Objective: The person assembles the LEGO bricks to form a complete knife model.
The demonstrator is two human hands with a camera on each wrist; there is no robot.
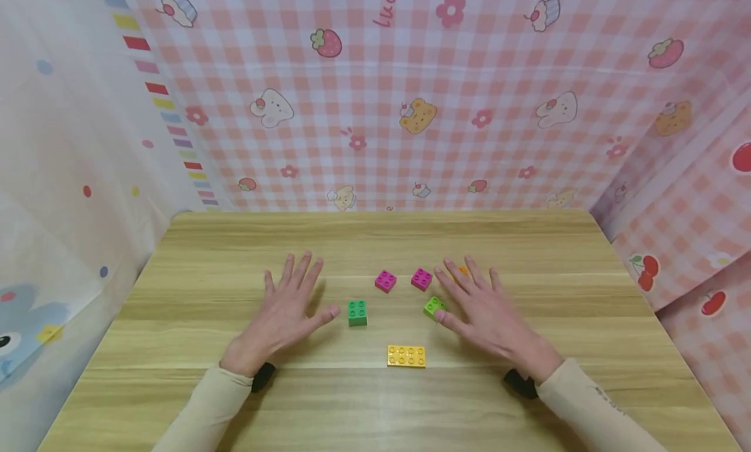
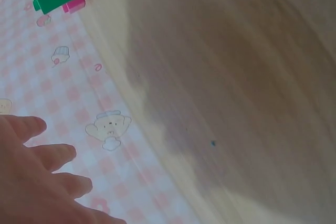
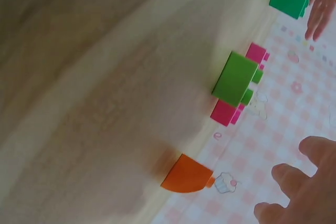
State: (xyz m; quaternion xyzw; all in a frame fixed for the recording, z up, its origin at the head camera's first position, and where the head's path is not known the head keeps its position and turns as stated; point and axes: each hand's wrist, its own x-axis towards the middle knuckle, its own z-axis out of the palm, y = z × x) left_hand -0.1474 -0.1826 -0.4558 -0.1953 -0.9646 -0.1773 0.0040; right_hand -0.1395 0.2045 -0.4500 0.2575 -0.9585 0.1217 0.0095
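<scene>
My left hand (image 1: 284, 315) hovers over the table with fingers spread, its thumb tip near the green building block (image 1: 357, 313). My right hand (image 1: 489, 312) is spread likewise, holding nothing. From the head view its thumb overlaps the lime green block (image 1: 433, 307), and its fingers mostly hide an orange block (image 1: 462, 274). In the right wrist view that orange block (image 3: 187, 174) shows a curved side and stands apart from the fingers (image 3: 291, 179). Two magenta blocks (image 1: 385, 281) lie between the hands, one nearer the right fingertips. Closer to me lies a flat yellow block (image 1: 406, 356) with two rows of studs.
The wooden table (image 1: 387, 413) ends at a pink checked cloth (image 1: 375, 113) hanging behind it. More printed cloth (image 1: 70, 178) hangs along the left side, and checked cloth (image 1: 692, 243) along the right. Black bands (image 1: 264, 377) sit at both wrists.
</scene>
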